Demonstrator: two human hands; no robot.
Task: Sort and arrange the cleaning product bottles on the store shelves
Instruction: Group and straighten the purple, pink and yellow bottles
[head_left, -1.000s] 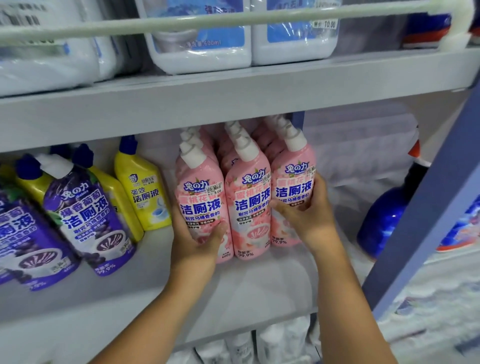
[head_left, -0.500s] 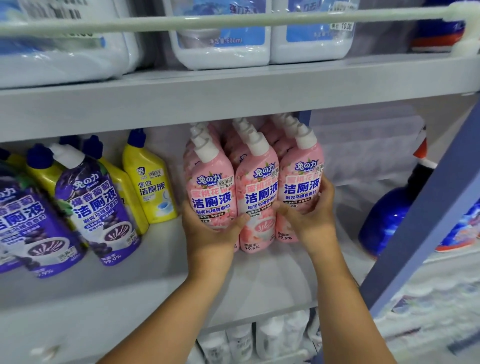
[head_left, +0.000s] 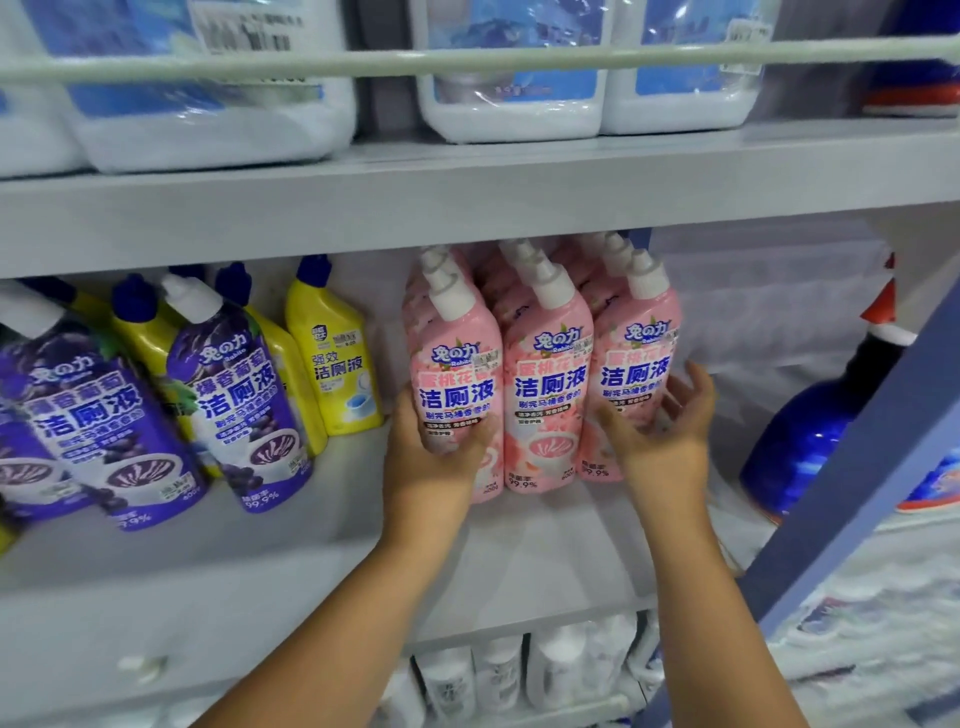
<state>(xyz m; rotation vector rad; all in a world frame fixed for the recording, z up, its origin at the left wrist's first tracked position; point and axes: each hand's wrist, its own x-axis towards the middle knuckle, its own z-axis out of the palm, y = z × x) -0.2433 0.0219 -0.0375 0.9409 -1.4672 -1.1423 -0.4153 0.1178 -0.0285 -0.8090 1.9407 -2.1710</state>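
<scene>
Three rows of pink toilet-cleaner bottles with white caps stand on the grey middle shelf (head_left: 545, 551). My left hand (head_left: 434, 457) is wrapped around the lower part of the front left pink bottle (head_left: 457, 364). The middle front pink bottle (head_left: 548, 395) stands between my hands. My right hand (head_left: 662, 431) is open, fingers spread, just off the lower right side of the front right pink bottle (head_left: 636, 364). More pink bottles stand behind these, mostly hidden.
Purple bottles (head_left: 239, 395) and yellow bottles (head_left: 335, 358) with blue caps stand to the left on the same shelf. A dark blue bottle (head_left: 810, 436) stands at right behind a blue upright post (head_left: 872, 467). White jugs (head_left: 514, 98) sit on the upper shelf; white bottles (head_left: 550, 670) stand below.
My right hand has let go of the front right pink bottle and opened beside it. The pink bottles sit further back on the shelf. My left hand keeps its hold.
</scene>
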